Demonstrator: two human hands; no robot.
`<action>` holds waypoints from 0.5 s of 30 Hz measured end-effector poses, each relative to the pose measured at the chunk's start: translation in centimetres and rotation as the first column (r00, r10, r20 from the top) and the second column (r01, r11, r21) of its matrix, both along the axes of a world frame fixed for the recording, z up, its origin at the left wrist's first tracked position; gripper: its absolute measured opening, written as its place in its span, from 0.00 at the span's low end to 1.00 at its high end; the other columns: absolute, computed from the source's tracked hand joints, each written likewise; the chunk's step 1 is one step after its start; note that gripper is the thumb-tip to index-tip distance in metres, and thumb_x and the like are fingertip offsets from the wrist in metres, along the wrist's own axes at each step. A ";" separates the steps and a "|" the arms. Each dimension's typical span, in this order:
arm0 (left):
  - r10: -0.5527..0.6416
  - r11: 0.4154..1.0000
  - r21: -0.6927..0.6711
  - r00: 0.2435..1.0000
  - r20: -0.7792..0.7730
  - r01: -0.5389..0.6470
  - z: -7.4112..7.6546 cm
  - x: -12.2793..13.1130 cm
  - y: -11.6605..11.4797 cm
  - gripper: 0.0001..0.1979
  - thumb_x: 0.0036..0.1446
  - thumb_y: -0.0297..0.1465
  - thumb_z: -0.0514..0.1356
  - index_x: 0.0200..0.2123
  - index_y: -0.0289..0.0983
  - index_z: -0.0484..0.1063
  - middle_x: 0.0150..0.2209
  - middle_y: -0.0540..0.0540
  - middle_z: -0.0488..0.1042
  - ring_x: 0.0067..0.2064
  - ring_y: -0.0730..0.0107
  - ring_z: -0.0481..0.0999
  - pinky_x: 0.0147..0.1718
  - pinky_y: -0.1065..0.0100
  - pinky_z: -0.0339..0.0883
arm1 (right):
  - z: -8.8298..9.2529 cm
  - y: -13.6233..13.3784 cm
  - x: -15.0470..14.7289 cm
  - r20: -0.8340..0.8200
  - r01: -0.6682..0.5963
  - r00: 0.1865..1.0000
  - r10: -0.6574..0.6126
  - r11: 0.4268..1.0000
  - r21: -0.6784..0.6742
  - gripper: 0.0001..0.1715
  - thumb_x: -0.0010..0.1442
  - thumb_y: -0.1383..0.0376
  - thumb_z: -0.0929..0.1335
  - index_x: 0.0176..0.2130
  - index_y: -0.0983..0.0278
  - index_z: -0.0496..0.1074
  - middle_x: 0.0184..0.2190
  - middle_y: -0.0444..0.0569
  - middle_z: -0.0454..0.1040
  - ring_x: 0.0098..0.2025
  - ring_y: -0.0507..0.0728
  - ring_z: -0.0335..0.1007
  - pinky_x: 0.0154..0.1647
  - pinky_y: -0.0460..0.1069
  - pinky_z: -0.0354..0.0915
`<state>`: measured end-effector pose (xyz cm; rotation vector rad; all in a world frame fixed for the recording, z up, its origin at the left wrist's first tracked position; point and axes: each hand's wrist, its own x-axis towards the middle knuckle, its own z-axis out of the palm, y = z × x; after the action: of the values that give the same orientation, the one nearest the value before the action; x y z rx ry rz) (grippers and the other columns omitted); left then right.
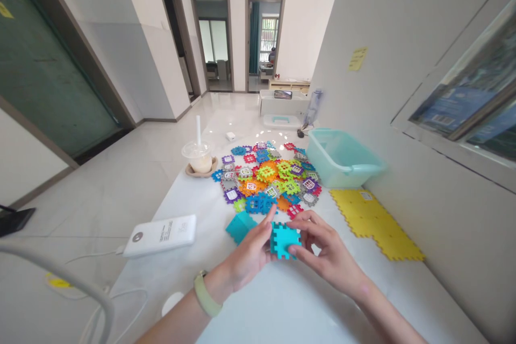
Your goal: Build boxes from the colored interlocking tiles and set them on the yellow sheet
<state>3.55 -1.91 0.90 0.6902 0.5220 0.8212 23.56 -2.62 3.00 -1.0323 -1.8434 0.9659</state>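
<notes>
Between my two hands is a turquoise building block (284, 240) with notched, puzzle-like edges, raised over the near part of the white table. My left hand (255, 247) grips its left side, thumb up along the edge. On the right side, my right hand (318, 242) pinches the block between thumb and fingers. Just beyond my left hand lies another turquoise piece (241, 226), partly hidden by that hand. A heap of colourful interlocking panels (266, 172), several with window shapes, spreads out past the block. Blue window panels (260, 203) form its near edge.
A mint-green bin (336, 172) stands at the right by the wall, with a yellow notched sheet (374, 223) before it. At left are a white power bank (161, 235) with a cable and a drink cup (198, 158) with a straw. A phone (282, 95) stands at the back.
</notes>
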 end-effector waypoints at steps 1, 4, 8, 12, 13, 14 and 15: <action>-0.005 1.000 0.019 1.000 -0.009 0.005 0.0 -0.1 0.0 0.40 0.63 0.48 0.60 0.70 0.48 0.44 0.56 0.41 0.72 0.49 0.62 0.74 0.48 0.61 0.65 | 0.0 0.0 -0.1 0.020 0.013 1.000 -0.013 1.000 -0.001 0.16 0.62 0.60 0.71 0.50 0.58 0.73 0.46 0.51 0.66 0.30 0.49 0.69 0.28 0.46 0.70; 0.000 0.995 0.102 0.994 -0.108 0.011 -0.1 -0.1 -0.1 0.47 0.57 0.41 0.68 0.71 0.46 0.43 0.59 0.41 0.70 0.55 0.59 0.71 0.54 0.59 0.62 | -0.1 0.0 -0.4 0.040 0.029 0.999 -0.029 1.000 -0.010 0.14 0.63 0.60 0.70 0.49 0.58 0.72 0.47 0.52 0.66 0.30 0.50 0.69 0.29 0.47 0.71; 0.017 0.982 0.189 0.981 -0.192 0.020 -0.1 0.0 -0.2 0.56 0.49 0.34 0.73 0.71 0.43 0.40 0.59 0.39 0.69 0.58 0.55 0.69 0.57 0.57 0.61 | -0.5 -0.1 -0.5 0.009 0.036 0.999 -0.036 0.999 0.024 0.13 0.62 0.60 0.71 0.48 0.58 0.74 0.43 0.51 0.68 0.31 0.51 0.70 0.28 0.47 0.71; 0.041 0.972 0.234 0.978 -0.203 0.007 -0.4 0.2 -0.1 0.54 0.50 0.33 0.73 0.71 0.43 0.41 0.63 0.38 0.65 0.59 0.53 0.69 0.57 0.56 0.63 | -0.8 -0.2 -0.6 -0.010 0.067 0.998 -0.066 0.996 0.053 0.14 0.62 0.60 0.72 0.48 0.58 0.74 0.42 0.51 0.70 0.29 0.51 0.69 0.27 0.47 0.70; 0.046 0.969 0.246 0.978 -0.202 0.005 -0.5 0.2 -0.1 0.54 0.50 0.33 0.72 0.71 0.42 0.42 0.63 0.38 0.64 0.59 0.54 0.69 0.57 0.56 0.63 | -0.9 -0.3 -0.7 -0.006 0.075 0.997 -0.074 0.995 0.063 0.14 0.62 0.60 0.72 0.48 0.58 0.74 0.42 0.51 0.70 0.28 0.51 0.69 0.26 0.47 0.70; 0.049 0.966 0.259 0.978 -0.201 0.005 -0.6 0.2 -0.2 0.53 0.51 0.33 0.72 0.71 0.43 0.42 0.63 0.38 0.64 0.59 0.54 0.69 0.57 0.56 0.63 | -0.9 -0.3 -0.7 0.000 0.081 0.997 -0.081 0.994 0.074 0.14 0.62 0.60 0.72 0.48 0.58 0.74 0.41 0.51 0.70 0.28 0.51 0.69 0.26 0.47 0.69; 0.052 0.963 0.271 0.978 -0.202 0.005 -0.7 0.3 -0.2 0.52 0.52 0.33 0.72 0.71 0.43 0.43 0.63 0.38 0.64 0.58 0.55 0.70 0.58 0.56 0.63 | -1.0 -0.3 -0.8 0.008 0.083 0.996 -0.084 0.993 0.084 0.14 0.62 0.60 0.72 0.48 0.59 0.74 0.41 0.51 0.71 0.28 0.51 0.69 0.26 0.47 0.69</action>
<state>3.81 -2.08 0.23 1.0316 0.6126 0.8561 22.77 -2.89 2.03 -1.0572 -1.8193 0.8278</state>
